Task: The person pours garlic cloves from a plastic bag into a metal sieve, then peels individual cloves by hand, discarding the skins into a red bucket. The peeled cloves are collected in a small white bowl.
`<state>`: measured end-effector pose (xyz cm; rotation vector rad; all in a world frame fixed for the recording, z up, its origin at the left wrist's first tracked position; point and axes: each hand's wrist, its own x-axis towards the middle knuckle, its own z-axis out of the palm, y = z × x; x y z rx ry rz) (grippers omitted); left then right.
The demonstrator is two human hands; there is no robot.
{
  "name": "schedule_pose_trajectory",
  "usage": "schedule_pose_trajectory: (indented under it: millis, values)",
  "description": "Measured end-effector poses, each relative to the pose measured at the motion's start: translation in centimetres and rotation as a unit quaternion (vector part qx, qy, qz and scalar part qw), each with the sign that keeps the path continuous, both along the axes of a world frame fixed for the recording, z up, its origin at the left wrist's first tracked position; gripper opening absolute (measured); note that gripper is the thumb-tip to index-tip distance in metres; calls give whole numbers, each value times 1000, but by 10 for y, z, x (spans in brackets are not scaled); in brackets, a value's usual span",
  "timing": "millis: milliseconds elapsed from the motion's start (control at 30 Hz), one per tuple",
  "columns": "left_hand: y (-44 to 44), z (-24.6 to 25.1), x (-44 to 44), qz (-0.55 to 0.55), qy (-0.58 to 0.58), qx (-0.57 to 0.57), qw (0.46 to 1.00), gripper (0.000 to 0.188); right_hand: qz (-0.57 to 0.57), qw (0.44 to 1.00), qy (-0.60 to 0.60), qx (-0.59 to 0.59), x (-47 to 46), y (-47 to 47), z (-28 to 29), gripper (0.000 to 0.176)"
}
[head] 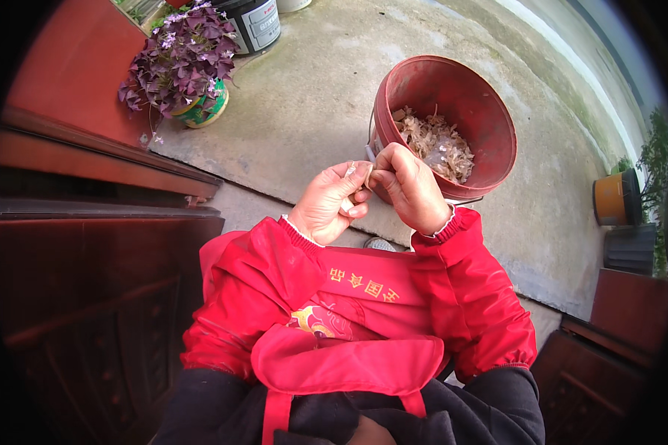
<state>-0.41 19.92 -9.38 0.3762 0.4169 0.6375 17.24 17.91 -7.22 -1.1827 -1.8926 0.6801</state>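
My left hand point(331, 203) is closed around small pale pieces with papery skin, which look like garlic cloves point(347, 204); the fingers hide part of them. My right hand point(414, 186) meets it at the fingertips, thumb and forefinger pinching a thin flap of the papery skin point(369, 177). Just beyond both hands a red plastic bucket point(479, 128) leans its open mouth towards me in this view. Dry, pale papery peelings point(437, 144) lie in its bottom. A red apron point(367, 317) bearing yellow writing covers my lap.
Purple-leaved flowers point(183, 61) grow in a green pot point(206, 108) at the upper left, beside a black bucket point(253, 25). Dark red wooden doors point(100, 278) flank the left. An orange pot point(612, 199) and a grey pot point(630, 248) stand at the far right on concrete point(306, 94).
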Motion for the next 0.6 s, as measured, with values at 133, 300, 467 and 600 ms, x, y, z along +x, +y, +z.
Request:
schedule_pose_trajectory:
  millis: [133, 300, 467, 600]
  values:
    - [4, -2, 3, 54, 16, -9, 998, 17, -1, 999, -1, 37, 3, -1, 4, 19]
    - [6, -2, -1, 128, 50, -8, 990, 16, -248, 966, 14, 73, 42, 16, 13, 10]
    - [6, 10, -7, 108, 48, 64, 991, 17, -330, 906, -219, -148, 120, 22, -23, 28]
    - [7, 24, -12, 84, 14, 106, 991, 18, -286, 926, 230, -91, 103, 11, 29, 16]
